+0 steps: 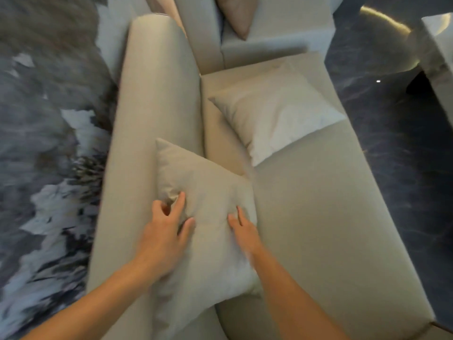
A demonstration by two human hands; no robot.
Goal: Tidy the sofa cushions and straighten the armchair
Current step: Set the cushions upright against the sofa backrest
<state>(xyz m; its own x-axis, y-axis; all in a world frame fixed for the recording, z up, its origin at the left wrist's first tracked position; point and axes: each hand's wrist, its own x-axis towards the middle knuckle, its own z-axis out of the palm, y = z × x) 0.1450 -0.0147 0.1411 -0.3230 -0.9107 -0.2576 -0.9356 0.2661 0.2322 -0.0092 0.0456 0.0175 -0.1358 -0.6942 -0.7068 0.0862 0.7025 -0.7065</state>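
A beige sofa runs away from me, its backrest [157, 99] on the left and its seat [318, 204] on the right. A beige cushion [208, 182] leans against the backrest near me. My left hand [164, 231] rests on its left part with fingers spread and pressing into the fabric. My right hand [242, 229] lies flat on its right edge, fingers apart. A second, paler cushion [277, 111] lies further along the seat, tilted against the backrest. Neither hand grips anything.
Beyond the sofa stands another beige seat [269, 45] with a brownish cushion [237, 13] on it. A grey and white patterned wall or curtain [49, 143] lies left of the backrest. Dark marble floor [404, 168] is on the right, with a pale table edge [438, 57] at far right.
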